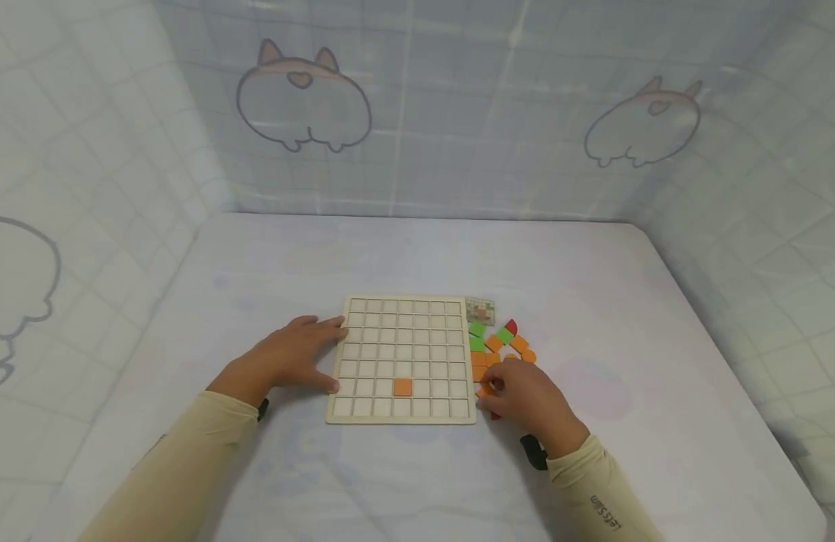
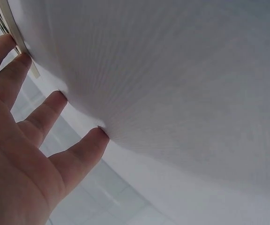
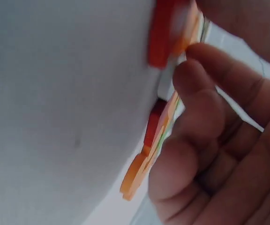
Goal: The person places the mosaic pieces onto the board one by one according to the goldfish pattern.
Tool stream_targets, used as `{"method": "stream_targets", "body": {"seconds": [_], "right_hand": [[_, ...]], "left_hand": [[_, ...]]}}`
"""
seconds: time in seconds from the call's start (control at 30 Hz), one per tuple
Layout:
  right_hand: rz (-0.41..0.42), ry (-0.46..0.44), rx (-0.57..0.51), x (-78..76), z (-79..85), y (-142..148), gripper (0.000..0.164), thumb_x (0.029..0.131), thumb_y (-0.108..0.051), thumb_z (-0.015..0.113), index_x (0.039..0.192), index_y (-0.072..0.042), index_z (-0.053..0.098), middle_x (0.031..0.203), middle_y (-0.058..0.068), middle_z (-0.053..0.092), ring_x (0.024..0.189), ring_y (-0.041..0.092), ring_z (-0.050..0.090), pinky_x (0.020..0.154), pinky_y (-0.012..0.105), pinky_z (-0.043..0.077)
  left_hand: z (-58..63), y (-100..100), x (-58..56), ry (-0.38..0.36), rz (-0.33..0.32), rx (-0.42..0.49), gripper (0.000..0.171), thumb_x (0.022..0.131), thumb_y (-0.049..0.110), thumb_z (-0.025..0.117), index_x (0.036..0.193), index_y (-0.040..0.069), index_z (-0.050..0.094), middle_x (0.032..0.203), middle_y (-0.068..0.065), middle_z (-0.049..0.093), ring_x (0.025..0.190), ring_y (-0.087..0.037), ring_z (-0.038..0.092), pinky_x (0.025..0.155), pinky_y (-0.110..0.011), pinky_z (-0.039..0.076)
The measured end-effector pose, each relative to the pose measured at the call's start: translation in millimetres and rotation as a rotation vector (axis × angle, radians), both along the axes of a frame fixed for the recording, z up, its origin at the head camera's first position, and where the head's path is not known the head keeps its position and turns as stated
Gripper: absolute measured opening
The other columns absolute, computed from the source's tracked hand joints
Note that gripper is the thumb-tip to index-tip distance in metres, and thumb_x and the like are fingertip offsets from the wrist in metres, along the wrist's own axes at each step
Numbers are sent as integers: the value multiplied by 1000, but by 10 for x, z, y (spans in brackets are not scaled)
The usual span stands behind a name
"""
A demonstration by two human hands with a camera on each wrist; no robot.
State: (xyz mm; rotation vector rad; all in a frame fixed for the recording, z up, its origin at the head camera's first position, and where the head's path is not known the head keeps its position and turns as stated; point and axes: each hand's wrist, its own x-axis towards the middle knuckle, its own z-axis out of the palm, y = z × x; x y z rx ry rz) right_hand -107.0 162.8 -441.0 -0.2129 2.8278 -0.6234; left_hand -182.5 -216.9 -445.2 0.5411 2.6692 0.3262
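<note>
Currently, left hand (image 1: pixel 297 354) rests spread-fingered against gridded board (image 1: pixel 403 351) on its right; right hand (image 1: pixel 531 396) curls about orange piece (image 1: pixel 485 391) at its fingertips, pinch unclear. Sleeve (image 1: pixel 605 513) behind reads "Let'sSlim".

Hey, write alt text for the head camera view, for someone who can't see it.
A person's left hand touches the left edge of a pale grid board holding one orange square, while their right hand is among loose green, orange and red pieces at its right.
</note>
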Motion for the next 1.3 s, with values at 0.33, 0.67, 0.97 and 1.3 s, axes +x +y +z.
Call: {"method": "stream_targets", "body": {"seconds": [0.33, 0.67, 0.97, 1.3], "right_hand": [[-40, 65, 84, 102, -29, -124, 14, 81, -21, 83, 88, -15, 73, 74, -7, 61, 70, 12, 51, 64, 30, 46], [68, 75, -139, 18, 33, -320, 18, 77, -13, 71, 94, -21, 70, 88, -8, 65, 81, 12, 56, 68, 29, 48], [308, 68, -82, -121, -64, -658, 19, 82, -16, 75, 101, -20, 75, 89, -9, 59, 80, 10, 52, 73, 26, 48], [355, 33, -62, -212, -67, -740, 17, 87, -18, 78, 104, -22, 79, 96, -11, 62, 86, 9, 56, 79, 27, 53]], "left_hand": [[4, -10, 3, -9, 12, 9, 103, 69, 60, 86, 156, 23, 44, 168, 0, 28, 152, -44, 23, 112, -69, 33], [23, -15, 58, -2, 19, 17, 101, 71, 60, 86, 155, 24, 44, 168, 1, 29, 152, -43, 24, 113, -67, 34], [-1, 72, 58, -10, 14, 30, 99, 70, 58, 87, 155, 26, 45, 168, 4, 30, 153, -40, 24, 114, -65, 34], [36, 35, 93, 7, 22, 10, 99, 71, 55, 88, 155, 23, 46, 167, 2, 31, 153, -42, 24, 115, -66, 33]]}}
